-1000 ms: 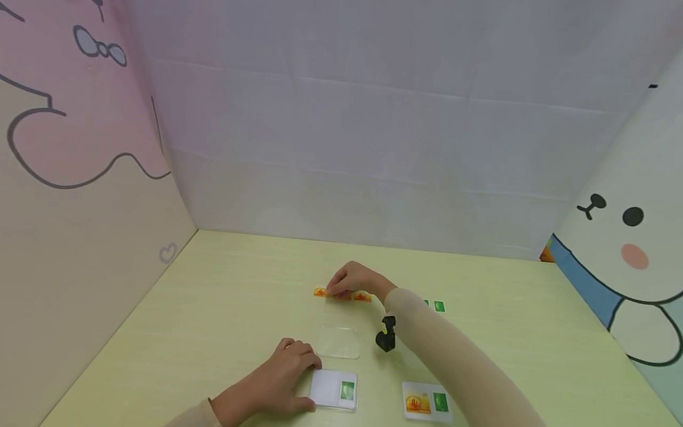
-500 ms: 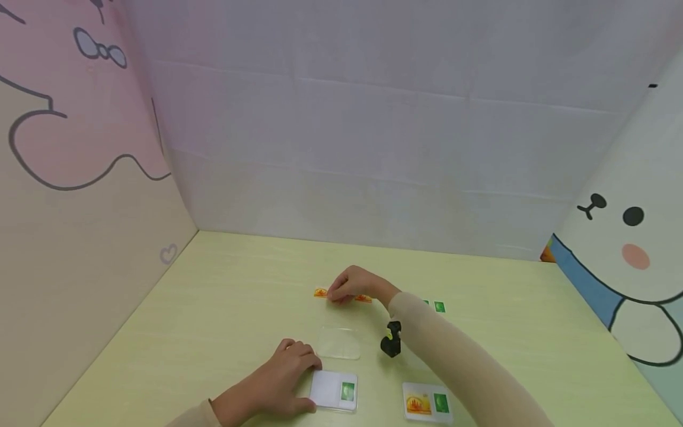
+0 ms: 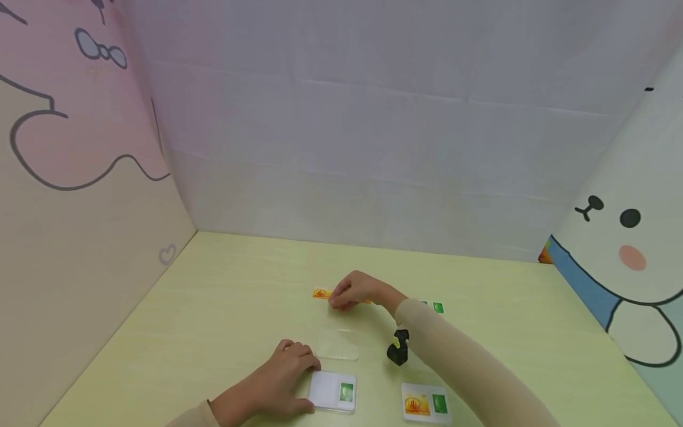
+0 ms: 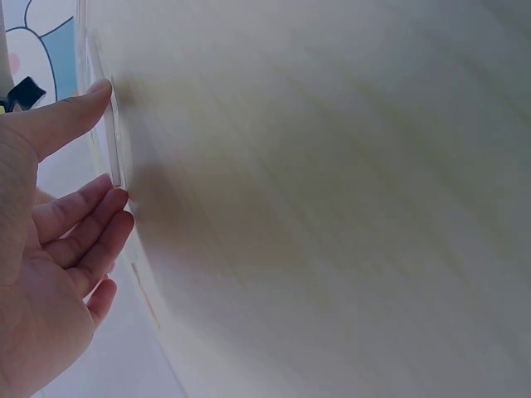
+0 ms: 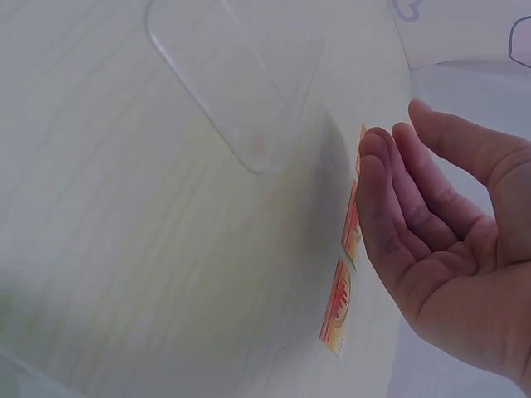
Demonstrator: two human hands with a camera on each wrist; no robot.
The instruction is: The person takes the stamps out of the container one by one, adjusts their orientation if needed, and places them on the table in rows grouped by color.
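Note:
My left hand (image 3: 283,379) grips a flat white case (image 3: 324,388) by its left side, with thumb and fingertips at its corners. The case carries a small green picture piece (image 3: 346,392) at its right. In the left wrist view the white case (image 4: 110,137) shows edge-on between thumb and fingers. My right hand (image 3: 357,290) reaches down over a row of small orange picture pieces (image 3: 321,293), partly hiding them. Seen from the right wrist, its bent fingertips are right at the far orange piece (image 5: 362,145), thumb apart. Two nearer orange pieces (image 5: 337,307) lie flat.
A clear plastic cover (image 3: 337,345) lies between the hands. Front right, a second white case (image 3: 425,403) bears an orange and a green picture. Small green pieces (image 3: 438,308) lie behind the right sleeve (image 3: 453,356). Printed walls (image 3: 347,148) enclose the table.
My right hand has shifted slightly right and toward me along the orange row, with its forearm following. The left hand stays at the white case.

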